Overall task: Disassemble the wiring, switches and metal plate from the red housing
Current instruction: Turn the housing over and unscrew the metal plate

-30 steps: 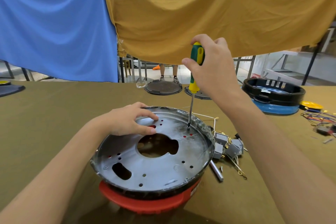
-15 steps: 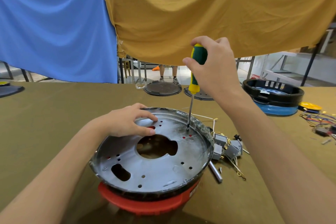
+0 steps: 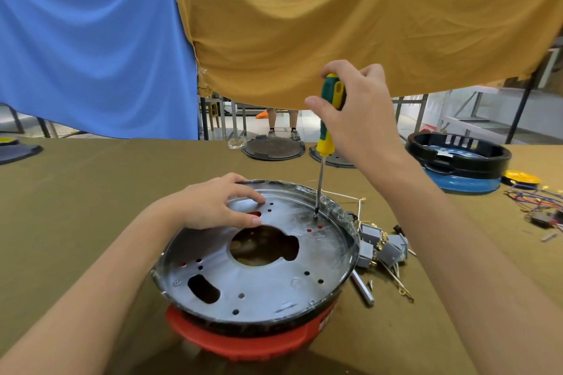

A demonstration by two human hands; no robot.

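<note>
One red housing [image 3: 243,341] sits low in the centre of the frame on the olive-covered bench [image 3: 76,207], with only its lower rim showing beneath a black band. Seated on top of it is the round metal plate [image 3: 259,280], a shallow silver dish with a large keyhole-shaped opening in the middle, a smaller oblong slot toward the lower left, and many small holes, some showing red through them.

The left hand [image 3: 213,207] rests on the upper left part of the plate, fingers spread and lightly bent, fingertips pressing on the metal near the central opening. The right hand [image 3: 356,118], higher and right of centre, has its fingers wrapped round the green-and-yellow handle of a screwdriver [image 3: 326,143]. The tool stands nearly upright, and its tip meets the plate near the upper right rim.

Just right of the housing lie the grey switches [image 3: 380,246], bunched together on the bench with thin wires [image 3: 396,280] and brass terminals trailing from them. A short metal rod [image 3: 362,289] lies beside the plate's lower right edge, with a small screw next to it.

Farther out, at the right edge, a black-and-blue housing [image 3: 460,167] stands on the bench, a yellow disc [image 3: 521,178] beside it, and a tangle of coloured wires [image 3: 536,201] below that. Two dark round lids [image 3: 274,147] rest at the bench's far edge. Above hang a blue cloth [image 3: 91,48] and a mustard cloth [image 3: 365,15].
</note>
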